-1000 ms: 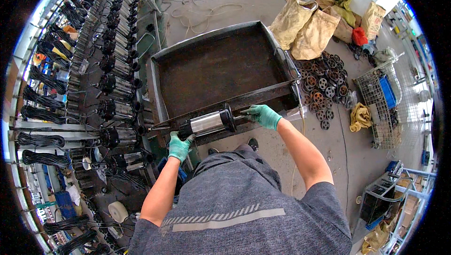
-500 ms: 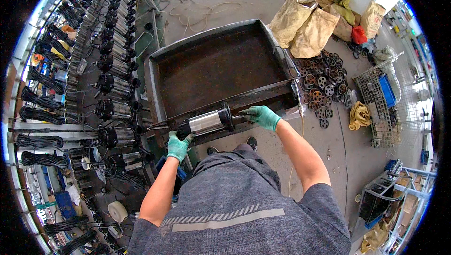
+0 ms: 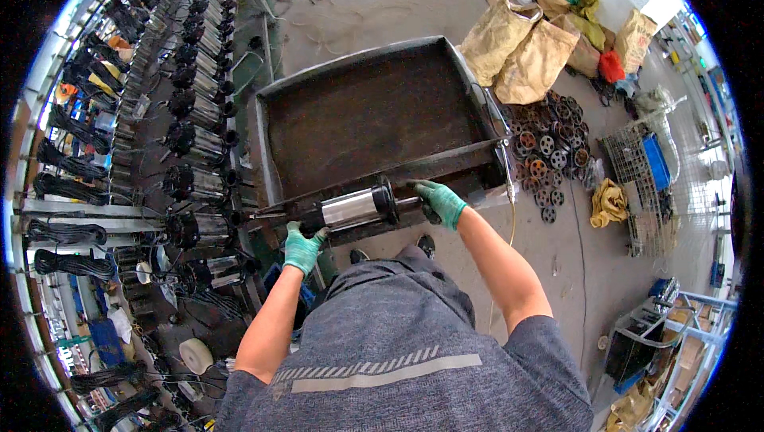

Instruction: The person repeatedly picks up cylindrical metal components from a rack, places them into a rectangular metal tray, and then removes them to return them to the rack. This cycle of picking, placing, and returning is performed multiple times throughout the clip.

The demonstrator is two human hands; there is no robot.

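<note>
In front of me a cylindrical motor or pump body (image 3: 348,209), bright silver with black ends, lies across the near edge of a dark metal tray (image 3: 374,117). My left hand (image 3: 302,249), in a green glove with a dark palm, is closed around its black left end, thumb toward the silver barrel. Past the black flange (image 3: 387,199) a thin metal shaft (image 3: 409,203) sticks out to the right. Around the shaft's outer end curls my right hand (image 3: 444,203), gloved alike, with its index finger stretched along above. Its dark fingertips partly hide the shaft's tip.
Rows of similar silver-and-black motors (image 3: 199,185) and coiled black cables (image 3: 72,266) fill the left. To the right lie a heap of dark wheel-shaped parts (image 3: 549,141), tan sacks (image 3: 535,62) and a wire cage (image 3: 637,181). A thin hose (image 3: 512,225) hangs at the tray's right corner.
My right hand has shifted slightly down and to the left, its fingers turning around the shaft end. The left hand and the motor have barely moved.
</note>
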